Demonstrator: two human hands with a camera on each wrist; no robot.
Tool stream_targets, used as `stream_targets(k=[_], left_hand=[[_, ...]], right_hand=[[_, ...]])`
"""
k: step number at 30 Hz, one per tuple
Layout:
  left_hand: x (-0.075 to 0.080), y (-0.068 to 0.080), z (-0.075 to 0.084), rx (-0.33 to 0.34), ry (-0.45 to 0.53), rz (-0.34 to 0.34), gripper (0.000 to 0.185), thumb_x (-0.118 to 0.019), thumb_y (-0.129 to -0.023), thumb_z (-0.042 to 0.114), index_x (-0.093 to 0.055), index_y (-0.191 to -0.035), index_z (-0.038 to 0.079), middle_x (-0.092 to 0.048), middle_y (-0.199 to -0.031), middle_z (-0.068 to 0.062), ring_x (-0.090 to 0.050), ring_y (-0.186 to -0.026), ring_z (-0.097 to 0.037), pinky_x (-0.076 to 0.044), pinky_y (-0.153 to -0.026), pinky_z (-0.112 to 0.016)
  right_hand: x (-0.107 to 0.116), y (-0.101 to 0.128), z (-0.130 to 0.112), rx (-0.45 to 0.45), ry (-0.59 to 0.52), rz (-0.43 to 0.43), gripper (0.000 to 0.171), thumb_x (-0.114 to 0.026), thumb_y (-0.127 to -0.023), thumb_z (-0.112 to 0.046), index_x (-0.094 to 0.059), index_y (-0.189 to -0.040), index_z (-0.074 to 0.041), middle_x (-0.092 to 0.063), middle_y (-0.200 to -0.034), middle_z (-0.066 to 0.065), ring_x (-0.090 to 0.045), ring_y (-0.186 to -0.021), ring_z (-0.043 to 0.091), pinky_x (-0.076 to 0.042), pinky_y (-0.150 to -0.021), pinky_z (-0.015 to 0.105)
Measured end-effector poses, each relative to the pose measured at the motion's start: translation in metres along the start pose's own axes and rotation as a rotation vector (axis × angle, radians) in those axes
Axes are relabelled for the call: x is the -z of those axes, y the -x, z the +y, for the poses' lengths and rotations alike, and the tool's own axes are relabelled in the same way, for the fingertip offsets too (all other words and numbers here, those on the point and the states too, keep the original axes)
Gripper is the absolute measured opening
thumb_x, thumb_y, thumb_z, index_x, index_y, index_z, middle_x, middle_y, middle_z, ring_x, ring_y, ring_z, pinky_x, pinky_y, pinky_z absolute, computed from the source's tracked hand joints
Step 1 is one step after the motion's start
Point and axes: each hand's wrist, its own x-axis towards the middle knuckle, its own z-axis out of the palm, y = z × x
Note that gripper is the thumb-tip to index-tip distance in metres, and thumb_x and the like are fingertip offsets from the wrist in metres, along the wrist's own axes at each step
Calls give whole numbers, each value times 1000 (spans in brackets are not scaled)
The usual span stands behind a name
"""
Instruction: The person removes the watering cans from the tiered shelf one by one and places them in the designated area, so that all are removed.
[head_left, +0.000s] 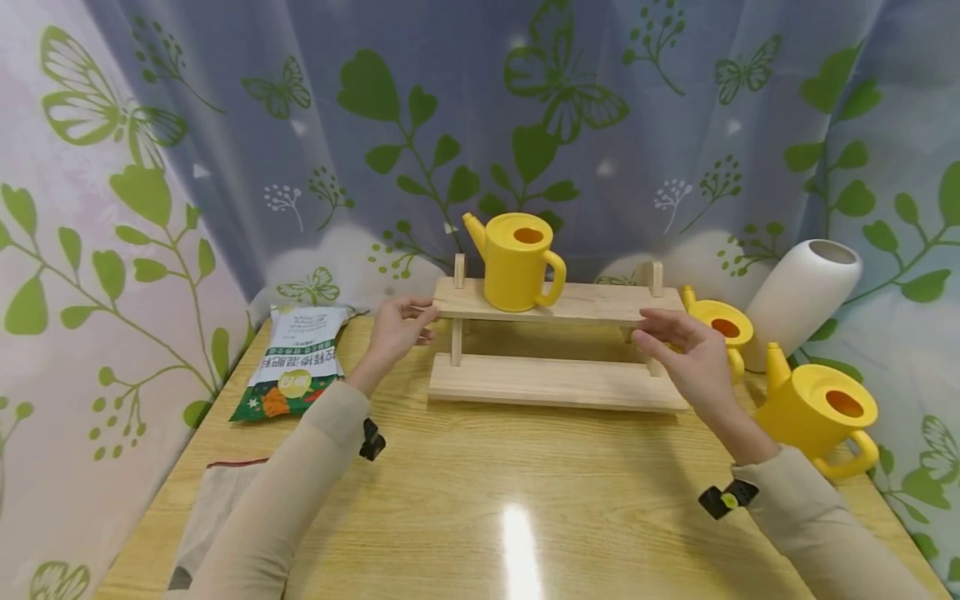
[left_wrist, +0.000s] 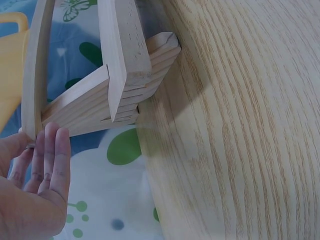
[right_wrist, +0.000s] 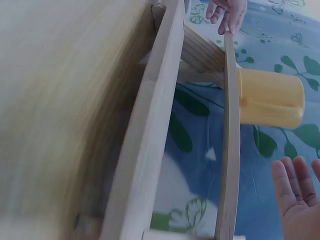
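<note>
A two-tier wooden shelf [head_left: 555, 385] stands toward the back of the table. On its upper board sits a yellow watering can [head_left: 513, 265], left of the middle, spout to the left. My left hand [head_left: 399, 333] is at the left end of the upper board; in the left wrist view its fingers [left_wrist: 59, 160] look fairly straight beside the board end, thumb close to the edge. By the shelf's right end is my right hand [head_left: 692, 358]; the right wrist view shows its fingers [right_wrist: 292, 182] extended, apart from the wood, with nothing held.
Two more yellow watering cans [head_left: 817, 408] stand right of the shelf, the rear one partly hidden by my hand. Behind them leans a white vase [head_left: 802, 296]. A printed bag [head_left: 298, 358] lies at the left, and a grey cloth [head_left: 217, 508] is partly under my left forearm.
</note>
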Motion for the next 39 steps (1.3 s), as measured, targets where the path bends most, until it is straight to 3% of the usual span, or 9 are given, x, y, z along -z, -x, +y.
stream_targets(k=[5,11,14,18,21,26,32,39], left_hand=[[-1,-1,0,-10,-10,5,35,-67,-106,16,-66,-135,-2,-70,-128,-32,-71,-63,-4,-67,-66,-21],[0,-1,-1,-7,-17,9,34,-67,-106,17,-66,-135,-1,-71,-128,-31,-71,-63,-4,-67,-66,-22],[0,-1,0,-5,-17,8,35,-67,-106,17,-66,-135,-1,-71,-128,-31,-71,-63,-4,-67,-66,-22],[0,0,1,5,-17,11,34,-66,-106,16,-66,-135,-2,-70,-129,-32,-70,-63,-4,-70,-82,-42],[0,1,1,9,-18,17,34,-67,-106,16,-66,-134,-1,-70,-129,-32,-70,-62,-5,-66,-93,-56],[-1,0,0,-3,-31,21,34,-67,-105,16,-67,-134,-1,-71,-127,-31,-70,-62,-4,-69,-88,-50],[-1,0,0,-1,-36,14,34,-66,-106,16,-66,-136,-1,-69,-131,-34,-70,-61,-4,-69,-87,-50],[0,2,2,3,-54,16,35,-66,-106,16,-66,-136,-1,-71,-128,-30,-70,-63,-4,-70,-85,-46]], right_hand=[[-25,-33,0,-10,0,-43,40,-75,-100,-17,-67,-133,4,-72,-104,-21,-72,-93,-5,-61,-76,10],[-47,-63,0,-50,-17,-95,44,-76,-100,-22,-67,-136,1,-71,-106,-16,-72,-92,-2,-65,-78,15],[-57,-74,-3,-54,-6,-132,46,-76,-99,-24,-67,-138,-2,-75,-115,2,-71,-95,1,-65,-81,15],[-71,-82,-8,-67,21,-172,47,-77,-99,-27,-66,-139,-3,-71,-129,23,-69,-96,5,-64,-79,16],[-80,-85,-12,-85,55,-166,47,-78,-99,-28,-67,-137,-4,-71,-129,22,-68,-92,5,-65,-76,18],[-89,-91,-18,-91,95,-136,42,-78,-98,-26,-69,-133,-4,-74,-124,20,-69,-89,7,-66,-76,20],[-91,-95,-23,-102,81,-136,37,-77,-99,-23,-71,-129,-3,-73,-121,19,-70,-92,7,-70,-86,35],[-79,-85,-25,-109,87,-109,35,-76,-100,-22,-70,-126,0,-71,-116,18,-69,-91,4,-68,-80,22]])
